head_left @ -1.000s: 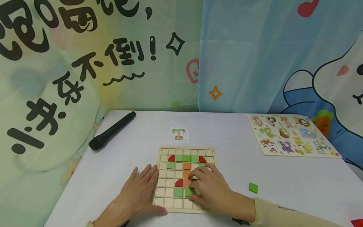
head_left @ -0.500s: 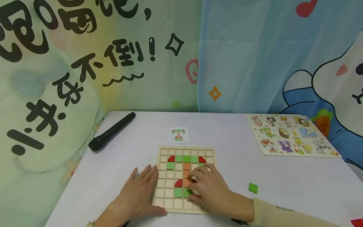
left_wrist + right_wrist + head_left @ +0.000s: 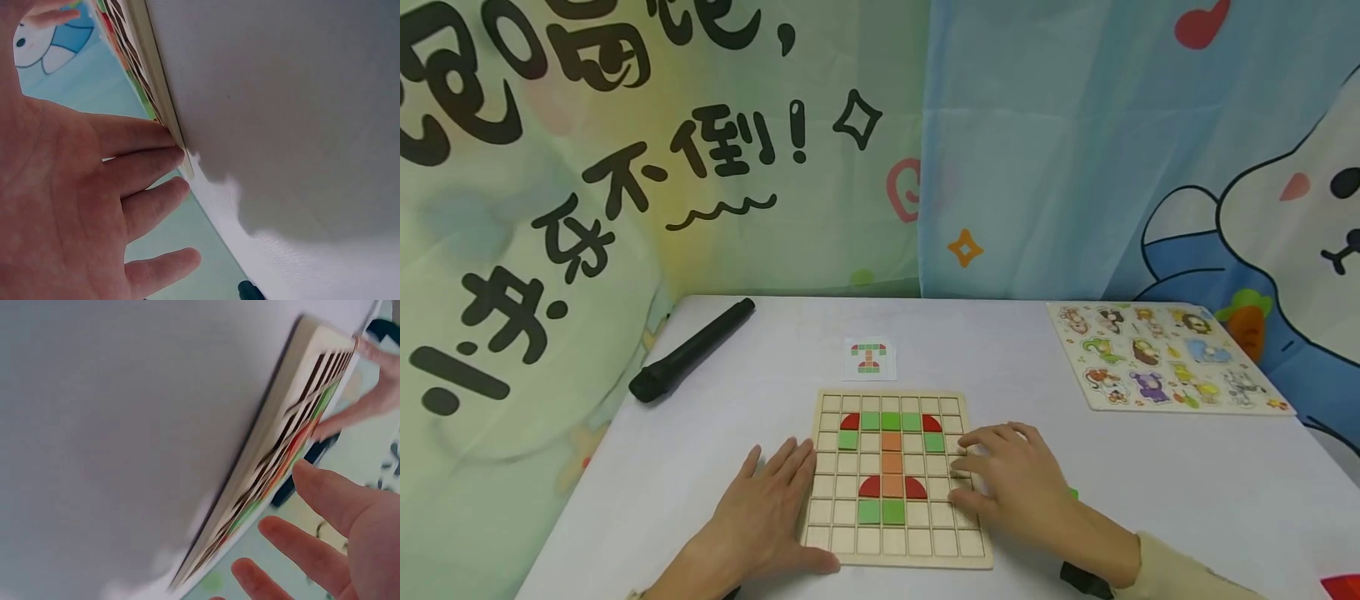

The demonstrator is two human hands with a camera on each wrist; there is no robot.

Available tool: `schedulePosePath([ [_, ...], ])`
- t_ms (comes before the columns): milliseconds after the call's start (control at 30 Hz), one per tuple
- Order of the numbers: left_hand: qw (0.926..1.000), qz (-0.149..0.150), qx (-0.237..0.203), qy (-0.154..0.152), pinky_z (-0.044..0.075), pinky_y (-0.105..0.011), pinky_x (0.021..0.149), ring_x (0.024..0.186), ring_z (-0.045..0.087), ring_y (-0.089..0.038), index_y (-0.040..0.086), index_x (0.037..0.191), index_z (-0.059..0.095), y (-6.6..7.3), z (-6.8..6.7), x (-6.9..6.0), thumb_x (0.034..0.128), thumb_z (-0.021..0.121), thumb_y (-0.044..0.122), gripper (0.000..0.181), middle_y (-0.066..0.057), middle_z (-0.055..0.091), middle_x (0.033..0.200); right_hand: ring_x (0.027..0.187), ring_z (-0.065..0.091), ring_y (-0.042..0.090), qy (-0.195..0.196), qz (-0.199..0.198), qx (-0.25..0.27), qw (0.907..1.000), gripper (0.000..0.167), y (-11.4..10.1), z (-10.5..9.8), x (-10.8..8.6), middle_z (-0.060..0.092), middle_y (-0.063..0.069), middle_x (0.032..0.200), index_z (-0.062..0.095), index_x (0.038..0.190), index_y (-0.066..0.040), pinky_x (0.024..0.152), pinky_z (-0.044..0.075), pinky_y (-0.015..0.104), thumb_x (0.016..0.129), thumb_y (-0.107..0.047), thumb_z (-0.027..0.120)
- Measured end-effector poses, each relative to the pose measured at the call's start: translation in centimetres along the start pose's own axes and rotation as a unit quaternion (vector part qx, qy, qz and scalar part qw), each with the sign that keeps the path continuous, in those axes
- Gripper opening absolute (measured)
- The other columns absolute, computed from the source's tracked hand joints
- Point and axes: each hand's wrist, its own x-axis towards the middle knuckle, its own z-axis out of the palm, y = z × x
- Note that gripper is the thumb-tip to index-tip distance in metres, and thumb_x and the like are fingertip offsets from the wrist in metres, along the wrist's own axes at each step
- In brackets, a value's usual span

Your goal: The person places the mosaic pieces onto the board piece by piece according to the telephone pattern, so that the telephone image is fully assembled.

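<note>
A wooden grid board [image 3: 947, 546] lies on the table, with red quarter-round, green square and orange square pieces set in its cells. They form a T-like figure with a wider foot. One red quarter-round piece [image 3: 915, 488] sits right of the lowest orange square [image 3: 892, 486]. My left hand [image 3: 767, 508] rests along the board's left edge, its fingers straight and touching the side in the left wrist view. Over the board's right edge hovers my right hand [image 3: 1026, 483], fingers spread and holding nothing. The right wrist view shows those fingers [image 3: 312, 550] apart from the board.
Behind the board lies a small pattern card [image 3: 869, 358]. A black microphone-like object [image 3: 692, 350] is at back left, an animal puzzle board [image 3: 1165, 358] at back right. A green piece [image 3: 1074, 493] peeks out behind my right hand; a red piece [image 3: 1345, 587] lies far right.
My right hand has let go of the red quarter-round piece and moved right, off the figure, uncovering the pieces beneath it. My left hand has stayed at the board's edge.
</note>
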Motion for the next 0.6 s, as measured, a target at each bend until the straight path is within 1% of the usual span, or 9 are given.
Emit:
schedulePosePath([
  [100,1.0000,0.000,-0.001,0.001,0.029,-0.064,0.122,0.154,0.035,-0.032,0.004,0.156,0.042,0.0,0.0,0.0,0.0630,0.066,0.092,0.130,-0.011,0.038,0.166,0.112,0.067,0.024,-0.010,0.034,-0.009,0.9993,0.030,2.0,-0.7,-1.0,0.074,-0.003,0.117,0.082,0.099,-0.030,0.100,0.047,0.056,0.078,-0.052,0.084],
  [233,1.0000,0.000,0.001,0.001,0.029,-0.064,0.122,0.154,0.036,-0.032,0.005,0.156,0.041,0.0,0.0,0.0,0.0629,0.065,0.093,0.130,-0.010,0.038,0.166,0.112,0.068,0.027,-0.029,0.065,-0.022,0.9972,0.033,4.7,-1.5,-2.6,0.074,-0.002,0.118,0.081,0.100,-0.032,0.097,0.048,0.060,0.075,-0.053,0.085],
  [367,1.0000,0.000,0.006,0.001,0.030,-0.063,0.122,0.154,0.036,-0.031,0.005,0.156,0.042,0.0,0.0,0.0,0.0630,0.065,0.093,0.130,-0.010,0.038,0.166,0.112,0.067,0.032,-0.061,0.100,-0.027,0.9927,0.037,6.9,-1.9,-4.1,0.074,-0.002,0.119,0.081,0.101,-0.033,0.091,0.048,0.063,0.073,-0.056,0.085],
  [467,1.0000,0.001,0.009,0.001,0.030,-0.063,0.122,0.154,0.036,-0.031,0.004,0.155,0.042,0.0,0.0,-0.1,0.0633,0.064,0.093,0.130,-0.010,0.038,0.166,0.110,0.068,0.034,-0.087,0.121,-0.026,0.9885,0.038,8.1,-1.9,-5.0,0.074,-0.001,0.118,0.081,0.099,-0.034,0.086,0.049,0.064,0.071,-0.059,0.085],
  [600,0.9999,0.002,0.011,0.002,0.031,-0.063,0.121,0.154,0.036,-0.032,0.004,0.155,0.042,0.0,0.0,-0.1,0.0636,0.064,0.093,0.130,-0.011,0.038,0.166,0.107,0.068,0.033,-0.117,0.138,-0.015,0.9834,0.039,9.0,-1.8,-6.0,0.074,0.000,0.117,0.081,0.096,-0.035,0.083,0.051,0.063,0.068,-0.061,0.085],
])
